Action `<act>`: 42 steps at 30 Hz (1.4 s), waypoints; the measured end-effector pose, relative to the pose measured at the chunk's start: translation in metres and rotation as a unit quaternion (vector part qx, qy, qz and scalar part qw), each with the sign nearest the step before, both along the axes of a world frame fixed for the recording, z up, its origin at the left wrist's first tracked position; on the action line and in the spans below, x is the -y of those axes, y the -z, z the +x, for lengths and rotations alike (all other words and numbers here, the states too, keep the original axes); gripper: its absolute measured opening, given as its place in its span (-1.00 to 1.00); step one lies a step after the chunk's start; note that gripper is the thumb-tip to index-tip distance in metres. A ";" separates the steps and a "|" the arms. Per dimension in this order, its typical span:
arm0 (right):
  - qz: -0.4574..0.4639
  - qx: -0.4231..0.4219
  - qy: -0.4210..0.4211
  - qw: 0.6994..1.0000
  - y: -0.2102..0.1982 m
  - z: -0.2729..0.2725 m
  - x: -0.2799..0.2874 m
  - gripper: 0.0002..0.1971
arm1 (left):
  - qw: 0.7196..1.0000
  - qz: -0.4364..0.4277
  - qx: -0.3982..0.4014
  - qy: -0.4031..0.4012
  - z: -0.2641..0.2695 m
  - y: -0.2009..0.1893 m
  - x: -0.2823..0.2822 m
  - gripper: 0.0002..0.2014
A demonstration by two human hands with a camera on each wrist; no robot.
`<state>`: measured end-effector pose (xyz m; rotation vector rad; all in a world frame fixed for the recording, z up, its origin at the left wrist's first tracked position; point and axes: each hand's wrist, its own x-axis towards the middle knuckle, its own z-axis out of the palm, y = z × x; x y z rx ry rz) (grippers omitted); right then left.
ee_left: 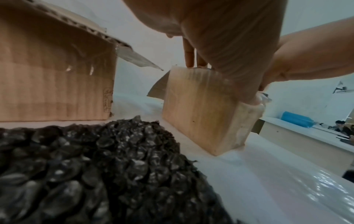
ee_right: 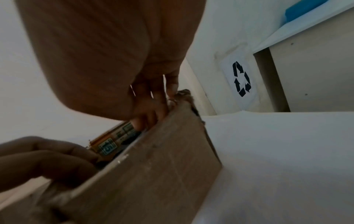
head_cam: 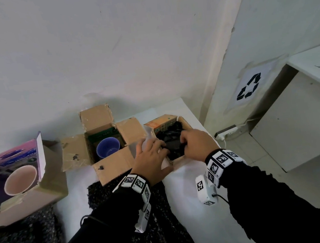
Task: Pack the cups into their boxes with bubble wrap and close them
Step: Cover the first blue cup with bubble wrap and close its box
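Observation:
A small cardboard box (head_cam: 180, 159) with orange printed flaps stands at the table's right end. Black bubble wrap (head_cam: 173, 142) fills it, and no cup shows inside. My left hand (head_cam: 151, 156) grips the box's near left rim, fingers (ee_left: 191, 57) hooked over the edge and thumb outside at the corner. My right hand (head_cam: 194, 143) reaches in from the right, its fingers (ee_right: 151, 110) curled down onto the wrap. A blue cup (head_cam: 108, 147) sits unwrapped in the open middle box (head_cam: 112, 164). A pale pink cup (head_cam: 20, 181) sits in the purple box (head_cam: 26, 200) at the left.
Loose sheets of black bubble wrap (head_cam: 159, 208) lie on the white table (head_cam: 195, 176) in front of the boxes and under the purple box. Past the table's right edge are a floor power strip (head_cam: 226, 132) and a white cabinet (head_cam: 300, 120). A wall (head_cam: 129, 46) stands close behind.

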<state>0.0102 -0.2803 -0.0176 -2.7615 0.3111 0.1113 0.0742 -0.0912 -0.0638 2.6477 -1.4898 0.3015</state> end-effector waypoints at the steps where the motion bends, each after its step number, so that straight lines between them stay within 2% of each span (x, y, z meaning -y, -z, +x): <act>1: 0.035 0.014 0.018 0.999 0.002 0.007 0.000 -0.66 | 1.000 -0.002 -0.004 0.001 0.003 0.001 -0.003 -0.52; 4: 0.047 -0.026 0.027 0.998 0.013 0.030 -0.001 -0.43 | 1.000 0.010 -0.005 0.027 0.014 0.006 -0.003 -0.52; 10: -0.074 -0.073 0.023 0.994 0.020 0.056 -0.012 -0.36 | 0.999 -0.019 -0.013 0.042 0.017 0.009 0.001 -0.56; 13: -0.085 -0.086 0.031 0.992 0.021 0.059 -0.011 -0.43 | 0.999 -0.020 -0.012 0.049 0.017 0.010 0.001 -0.56; 18: -0.123 -0.068 0.020 0.990 0.035 0.057 -0.013 -0.69 | 0.998 -0.015 -0.024 0.054 0.017 0.012 0.001 -0.57; 21: -0.133 -0.083 -0.009 0.988 0.033 0.060 -0.009 -0.69 | 0.998 -0.014 -0.029 0.054 0.016 0.011 0.001 -0.56; 24: -0.146 -0.041 -0.026 0.988 0.024 0.053 -0.003 -0.71 | 0.998 -0.004 -0.035 0.051 0.015 0.009 0.001 -0.56; 28: -0.299 0.054 -0.079 0.949 0.022 0.028 0.007 -0.70 | 0.999 -0.007 -0.043 0.032 0.012 0.005 0.004 -0.54; 32: -0.308 0.074 -0.075 0.946 0.035 0.014 0.022 -0.79 | 0.999 0.003 -0.037 0.030 0.012 0.001 0.008 -0.52; 38: -0.296 0.097 -0.086 0.946 0.031 -0.002 0.022 -0.90 | 0.999 0.034 -0.001 0.024 0.008 -0.004 0.011 -0.55; 42: -0.271 0.123 -0.092 0.950 0.037 -0.024 0.027 -0.60 | 0.999 0.015 0.026 0.032 -0.004 0.002 0.011 -0.71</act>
